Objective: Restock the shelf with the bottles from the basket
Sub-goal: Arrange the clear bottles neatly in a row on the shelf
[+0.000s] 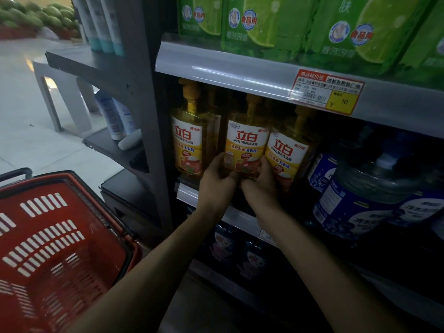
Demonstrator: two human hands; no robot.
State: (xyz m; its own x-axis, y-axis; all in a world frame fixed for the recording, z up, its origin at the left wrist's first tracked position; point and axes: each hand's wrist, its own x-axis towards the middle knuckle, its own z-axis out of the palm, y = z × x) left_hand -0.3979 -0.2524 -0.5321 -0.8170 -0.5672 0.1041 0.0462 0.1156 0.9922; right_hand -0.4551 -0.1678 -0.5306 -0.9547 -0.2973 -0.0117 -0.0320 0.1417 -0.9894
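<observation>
Head view: a dim shop aisle with a pale, glossy floor and grey metal shelving [144, 75] with clear plastic strips along its front edges. On the middle shelf [188, 191] stands a row of three clear, amber-yellow plastic pump bottles with white and yellow labels. The middle yellow bottle [245, 140] is upright between the left yellow bottle [189, 140] and the right yellow bottle [288, 155], close to both. The left hand [217, 181] and right hand [260, 186] hold it at the base. The fingers [216, 161] of the left hand are curled round its lower left side and those of the right round its lower right. The hands hide its bottom, so I cannot tell whether it rests on the shelf.

The red plastic basket [60, 236], with slotted walls and a dark rim, sits at lower left, well apart from the bottles. Above, glossy green packs printed with limes [264, 22] fill the upper shelf, and a red and yellow price label [326, 91] hangs on its strip. To the right stand bulky, clear ribbed jugs with blue labels [360, 200].
</observation>
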